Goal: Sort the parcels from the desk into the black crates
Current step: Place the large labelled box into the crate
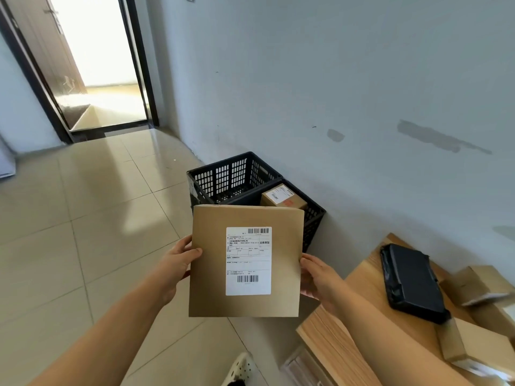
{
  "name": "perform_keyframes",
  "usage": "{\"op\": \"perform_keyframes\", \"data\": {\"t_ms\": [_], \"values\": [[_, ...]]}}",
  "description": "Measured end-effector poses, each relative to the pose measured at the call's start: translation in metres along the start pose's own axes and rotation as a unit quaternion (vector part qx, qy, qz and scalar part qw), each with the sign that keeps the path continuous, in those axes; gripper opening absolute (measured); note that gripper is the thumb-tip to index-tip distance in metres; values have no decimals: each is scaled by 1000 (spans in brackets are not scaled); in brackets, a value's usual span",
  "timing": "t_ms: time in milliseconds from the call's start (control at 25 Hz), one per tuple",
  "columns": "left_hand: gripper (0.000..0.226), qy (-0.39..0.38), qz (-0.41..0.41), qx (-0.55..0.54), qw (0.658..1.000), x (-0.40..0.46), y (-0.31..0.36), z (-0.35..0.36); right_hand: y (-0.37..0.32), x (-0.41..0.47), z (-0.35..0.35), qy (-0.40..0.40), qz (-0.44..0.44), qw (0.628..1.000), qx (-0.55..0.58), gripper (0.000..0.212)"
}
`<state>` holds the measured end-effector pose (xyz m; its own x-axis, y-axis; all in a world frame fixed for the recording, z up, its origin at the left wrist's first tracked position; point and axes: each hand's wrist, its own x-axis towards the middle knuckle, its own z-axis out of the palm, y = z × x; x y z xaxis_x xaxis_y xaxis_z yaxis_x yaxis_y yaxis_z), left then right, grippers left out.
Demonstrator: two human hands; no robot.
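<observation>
Together, the left hand (178, 257) and the right hand (317, 274) grip one flat cardboard parcel (246, 261) by its side edges, its white shipping label (248, 261) facing up. Just beyond the hands stand two black crates: the farther crate (228, 176) and the nearer crate (313, 215), which holds one small labelled box (282, 197). Right of the right hand, the wooden tabletop (362, 277) carries one black-wrapped parcel (412, 282) and three cardboard boxes (479, 285).
</observation>
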<state>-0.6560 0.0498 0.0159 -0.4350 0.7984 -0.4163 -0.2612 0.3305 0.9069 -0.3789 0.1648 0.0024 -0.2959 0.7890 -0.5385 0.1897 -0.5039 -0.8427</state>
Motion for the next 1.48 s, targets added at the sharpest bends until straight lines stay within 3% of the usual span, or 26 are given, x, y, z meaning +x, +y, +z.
{"op": "perform_keyframes", "data": {"t_ms": [280, 600, 760, 920, 1080, 1200, 1480], "values": [[44, 18, -12, 21, 1000, 141, 72, -11, -74, 140, 42, -26, 12, 1000, 5, 20], [38, -20, -23, 33, 999, 282, 121, 0, -129, 245, 54, 16, 28, 999, 28, 19], [16, -77, -51, 59, 994, 358, 142, 17, -145, 284, 54, 73, 42, 995, 62, 23], [37, -121, -94, 112, 982, 441, 161, 35, -151, 312, 56, 161, 55, 975, 140, 30], [23, -230, -118, 159, 953, 513, 171, 55, -150, 336, 80, 249, 63, 943, 210, 25], [43, -279, -138, 220, 925, 549, 157, 69, -135, 350, 99, 309, 89, 923, 210, 26], [41, -313, -172, 300, 885, 588, 82, 102, -79, 397, 114, 379, 154, 889, 206, 33]]}}
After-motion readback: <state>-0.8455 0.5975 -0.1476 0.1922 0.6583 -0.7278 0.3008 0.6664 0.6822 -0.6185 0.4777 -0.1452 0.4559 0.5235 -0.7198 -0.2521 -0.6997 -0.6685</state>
